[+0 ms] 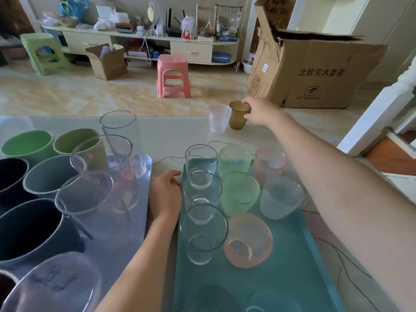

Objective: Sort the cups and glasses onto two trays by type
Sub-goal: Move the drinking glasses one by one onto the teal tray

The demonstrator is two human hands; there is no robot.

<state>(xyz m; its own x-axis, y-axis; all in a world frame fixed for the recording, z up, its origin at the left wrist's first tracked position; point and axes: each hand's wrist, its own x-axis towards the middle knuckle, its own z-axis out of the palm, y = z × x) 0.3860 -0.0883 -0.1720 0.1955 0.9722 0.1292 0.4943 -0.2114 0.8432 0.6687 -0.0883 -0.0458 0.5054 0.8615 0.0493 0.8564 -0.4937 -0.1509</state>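
Note:
My right hand reaches to the table's far edge and grips the rim of an amber cup. A clear textured cup stands just left of it. My left hand rests flat on the table, its fingers touching the left rim of the teal tray. That tray holds three clear glasses in a column, plus green, pink and clear dimpled cups. On the left, a pale blue tray carries tall clear glasses and opaque green, grey and dark mugs.
A thin black cable trails across the table right of the teal tray. Beyond the table's far edge stand a pink stool and a large cardboard box. A white frame rises at the right.

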